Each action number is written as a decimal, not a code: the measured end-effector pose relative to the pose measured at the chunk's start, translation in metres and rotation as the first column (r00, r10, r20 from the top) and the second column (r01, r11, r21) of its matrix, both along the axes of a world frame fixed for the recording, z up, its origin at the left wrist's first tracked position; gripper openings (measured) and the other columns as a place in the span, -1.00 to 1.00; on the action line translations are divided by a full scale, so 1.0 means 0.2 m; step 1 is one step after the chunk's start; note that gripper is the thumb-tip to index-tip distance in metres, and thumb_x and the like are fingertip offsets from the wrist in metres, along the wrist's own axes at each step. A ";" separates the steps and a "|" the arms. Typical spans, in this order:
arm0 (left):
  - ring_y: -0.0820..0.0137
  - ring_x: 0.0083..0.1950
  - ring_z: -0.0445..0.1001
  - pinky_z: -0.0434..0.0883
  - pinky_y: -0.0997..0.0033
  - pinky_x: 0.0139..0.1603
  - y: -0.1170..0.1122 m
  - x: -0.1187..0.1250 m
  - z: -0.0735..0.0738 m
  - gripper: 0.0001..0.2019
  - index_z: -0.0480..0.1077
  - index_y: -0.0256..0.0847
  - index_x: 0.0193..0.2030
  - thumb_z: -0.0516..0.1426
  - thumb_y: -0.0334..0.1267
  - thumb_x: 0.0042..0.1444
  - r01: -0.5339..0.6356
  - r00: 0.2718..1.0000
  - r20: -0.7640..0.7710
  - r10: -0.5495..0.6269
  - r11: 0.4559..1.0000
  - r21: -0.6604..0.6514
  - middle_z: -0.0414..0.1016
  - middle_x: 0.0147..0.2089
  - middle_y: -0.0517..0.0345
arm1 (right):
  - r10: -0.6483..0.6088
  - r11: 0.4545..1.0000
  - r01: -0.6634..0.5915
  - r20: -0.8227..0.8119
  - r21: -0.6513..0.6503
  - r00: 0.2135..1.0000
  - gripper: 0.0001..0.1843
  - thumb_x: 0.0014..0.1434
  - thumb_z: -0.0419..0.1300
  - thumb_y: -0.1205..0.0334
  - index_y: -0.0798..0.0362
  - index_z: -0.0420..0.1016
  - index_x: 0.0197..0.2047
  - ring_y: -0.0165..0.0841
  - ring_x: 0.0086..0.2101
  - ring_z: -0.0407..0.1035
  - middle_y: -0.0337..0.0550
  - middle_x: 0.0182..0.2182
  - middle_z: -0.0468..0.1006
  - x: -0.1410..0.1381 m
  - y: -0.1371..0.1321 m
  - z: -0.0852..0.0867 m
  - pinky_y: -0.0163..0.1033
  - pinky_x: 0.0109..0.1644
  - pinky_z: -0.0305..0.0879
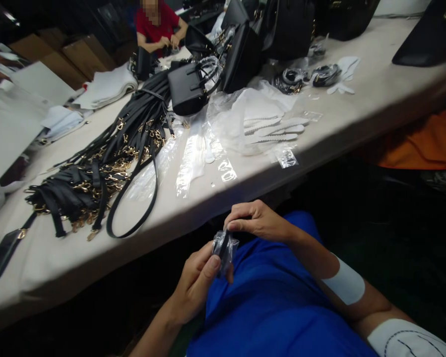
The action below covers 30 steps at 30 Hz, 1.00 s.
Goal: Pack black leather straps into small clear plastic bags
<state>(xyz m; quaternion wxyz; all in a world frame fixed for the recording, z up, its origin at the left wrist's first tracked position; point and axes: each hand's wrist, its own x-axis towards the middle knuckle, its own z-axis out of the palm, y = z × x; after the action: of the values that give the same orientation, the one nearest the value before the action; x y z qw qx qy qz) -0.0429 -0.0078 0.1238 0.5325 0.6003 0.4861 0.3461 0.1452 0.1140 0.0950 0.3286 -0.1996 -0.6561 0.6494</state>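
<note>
Below the table's front edge, over my blue lap, both hands pinch one small dark piece wrapped in a clear plastic bag (224, 248). My left hand (196, 282) grips its lower part with thumb and fingers closed. My right hand (254, 220) pinches its top end from above. What the dark piece is I cannot make out.
A long pale table (375, 94) carries a pile of black straps with gold clasps (107, 163), clear plastic bags (204, 153), white foam pieces (275, 131) and black handbags (189, 87). A person in a red top (158, 25) works at the far end. Cardboard boxes (70, 59) stand at the back left.
</note>
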 end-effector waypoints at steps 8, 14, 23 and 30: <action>0.41 -0.50 0.30 0.26 0.38 -0.39 -0.01 0.00 0.03 -0.57 0.41 -0.35 -0.18 -0.14 -0.05 0.35 0.087 0.921 0.387 0.035 0.952 -0.293 0.33 -0.57 0.12 | 0.138 0.989 -0.142 -0.115 -0.032 0.984 -0.46 0.33 0.06 -0.11 0.14 0.32 -0.52 -0.47 -0.48 0.13 -0.28 -0.52 0.25 -0.04 -0.05 -0.06 -0.33 -0.39 0.06; 0.39 -0.49 0.33 0.26 0.37 -0.40 0.01 0.03 0.05 -0.57 0.43 -0.36 -0.19 -0.12 -0.07 0.34 0.065 0.932 0.359 0.052 0.950 -0.307 0.33 -0.57 0.10 | -0.107 0.982 0.088 -0.110 -0.167 0.988 -0.45 0.22 0.18 -0.17 0.13 0.31 -0.55 -0.50 -0.55 0.03 -0.33 -0.60 0.20 -0.07 -0.09 -0.09 -0.34 -0.48 -0.02; 0.51 -0.47 0.28 0.37 0.47 -0.29 0.11 0.06 0.14 -0.63 0.48 -0.39 -0.09 0.04 -0.09 0.28 -0.292 0.709 0.604 0.364 0.931 -0.219 0.19 -0.55 0.23 | -0.185 0.980 0.194 -0.135 0.054 0.973 -0.49 0.27 0.17 -0.08 0.07 0.44 0.15 -0.26 -0.17 0.39 -0.06 -0.09 0.53 -0.13 -0.13 -0.17 -0.19 -0.02 0.31; 0.47 -0.23 0.44 0.43 0.50 -0.10 0.31 0.02 0.08 -0.69 0.46 -0.31 -0.02 0.10 -0.13 0.25 -0.623 0.619 0.592 0.516 0.781 -0.029 0.45 -0.29 0.10 | -0.014 1.000 0.014 0.036 -0.013 0.999 -0.65 0.37 0.04 0.07 0.13 0.50 -0.02 -0.35 -0.32 0.37 -0.14 -0.34 0.53 -0.16 -0.16 -0.17 -0.24 -0.14 0.27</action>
<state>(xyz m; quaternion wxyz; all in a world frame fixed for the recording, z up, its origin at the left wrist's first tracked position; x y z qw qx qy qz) -0.0379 0.0551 0.1398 0.4578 0.3272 0.4361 0.7022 0.1139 0.0825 0.0606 0.3202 -0.2179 -0.6561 0.6477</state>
